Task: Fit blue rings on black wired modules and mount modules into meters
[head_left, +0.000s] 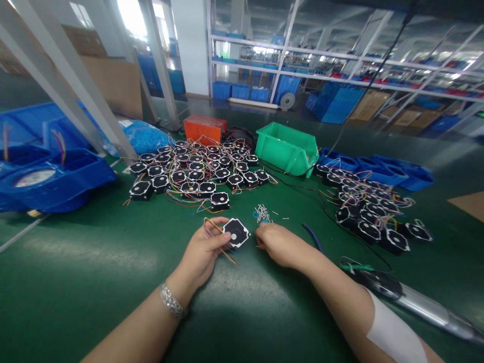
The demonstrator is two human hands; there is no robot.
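Note:
My left hand [204,252] is closed on a small black square fan [236,232] with a white round hub and coloured wires trailing from it, held just above the green table [75,282]. A silver bracelet sits on that wrist. My right hand [278,244] rests on the table right beside the fan, fingers curled; what they pinch, if anything, is hidden. A little heap of tiny white and blue pieces [261,213] lies just beyond both hands.
A large pile of the same fans [196,171] lies ahead, another pile [368,209] to the right. Behind stand a green bin [287,148], an orange box [202,129] and blue trays [53,176]. A tool with a cable [381,285] lies by my right forearm.

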